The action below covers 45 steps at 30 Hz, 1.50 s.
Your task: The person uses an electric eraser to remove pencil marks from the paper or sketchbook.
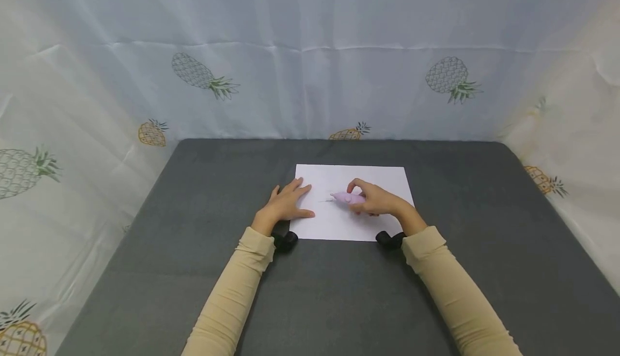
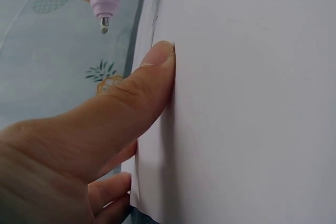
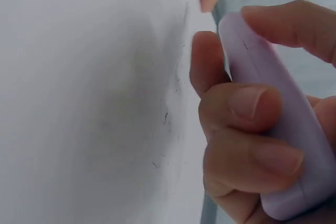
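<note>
A white sheet of paper (image 1: 334, 228) lies on the dark grey table. My left hand (image 1: 286, 205) rests on its left edge with the fingers spread; in the left wrist view the thumb (image 2: 131, 95) lies on the paper. My right hand (image 1: 380, 200) grips a lilac electric eraser (image 1: 346, 198), its fingers curled round the body. The metal tip (image 2: 104, 24) points left, close over a faint pencil line (image 1: 325, 201). Small dark crumbs (image 3: 166, 118) are scattered along the sheet in the right wrist view.
Black wrist cameras sit under both wrists, a left one (image 1: 287, 242) and a right one (image 1: 389, 240). The grey table (image 1: 315, 297) extends around the paper. A pale curtain (image 1: 300, 92) printed with pineapples hangs behind and along the sides.
</note>
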{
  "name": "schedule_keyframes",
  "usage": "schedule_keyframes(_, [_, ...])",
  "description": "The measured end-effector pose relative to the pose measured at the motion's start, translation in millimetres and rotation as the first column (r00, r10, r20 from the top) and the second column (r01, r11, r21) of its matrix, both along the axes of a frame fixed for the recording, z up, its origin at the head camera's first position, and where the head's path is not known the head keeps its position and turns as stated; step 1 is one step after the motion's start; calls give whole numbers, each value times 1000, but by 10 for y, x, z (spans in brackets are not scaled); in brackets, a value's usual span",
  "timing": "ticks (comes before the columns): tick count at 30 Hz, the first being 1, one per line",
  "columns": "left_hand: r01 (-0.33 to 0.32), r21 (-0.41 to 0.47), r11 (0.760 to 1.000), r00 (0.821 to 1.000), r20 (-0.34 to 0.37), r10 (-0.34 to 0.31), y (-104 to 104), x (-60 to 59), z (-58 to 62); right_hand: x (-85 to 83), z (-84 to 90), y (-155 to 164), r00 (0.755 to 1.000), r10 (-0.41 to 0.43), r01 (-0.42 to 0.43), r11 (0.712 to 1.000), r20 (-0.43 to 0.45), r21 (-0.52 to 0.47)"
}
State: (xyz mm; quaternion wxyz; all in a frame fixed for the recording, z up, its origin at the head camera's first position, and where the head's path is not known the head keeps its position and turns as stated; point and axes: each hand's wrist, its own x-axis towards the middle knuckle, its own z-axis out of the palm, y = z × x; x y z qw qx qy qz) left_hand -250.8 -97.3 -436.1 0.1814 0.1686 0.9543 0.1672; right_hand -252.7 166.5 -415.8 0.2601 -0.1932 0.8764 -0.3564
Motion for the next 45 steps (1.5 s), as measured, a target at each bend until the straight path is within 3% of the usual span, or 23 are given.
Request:
schedule_keyframes(5, [12, -2, 1000, 1000, -10, -12, -13, -30, -18, 21, -57, 50, 998, -57, 56, 993, -8, -104])
schedule_keyframes(13, [10, 2, 1000, 1000, -15, -10, 8, -44, 5, 29, -75, 68, 990, -142, 142, 984, 12, -107])
schedule_keyframes(17, [11, 1, 1000, 1000, -6, -11, 12, -39, 13, 39, -64, 63, 984, -179, 176, 978, -21, -109])
schedule_keyframes(32, [15, -9, 1000, 1000, 0, -15, -25, -8, 30, 92, -86, -104, 966, -249, 251, 968, -73, 21])
schedule_keyframes(36, [13, 0, 1000, 1000, -2, -13, -19, -5, 16, 107, -61, -128, 971, -235, 236, 971, -41, 34])
schedule_keyframes(42, [10, 13, 1000, 1000, -15, -10, -14, 12, 10, 116, -60, -161, 963, -253, 257, 966, -93, 30])
schedule_keyframes(45, [12, 10, 1000, 1000, -17, -12, -13, 18, 6, 122, -55, -171, 969, -240, 242, 970, -57, 30])
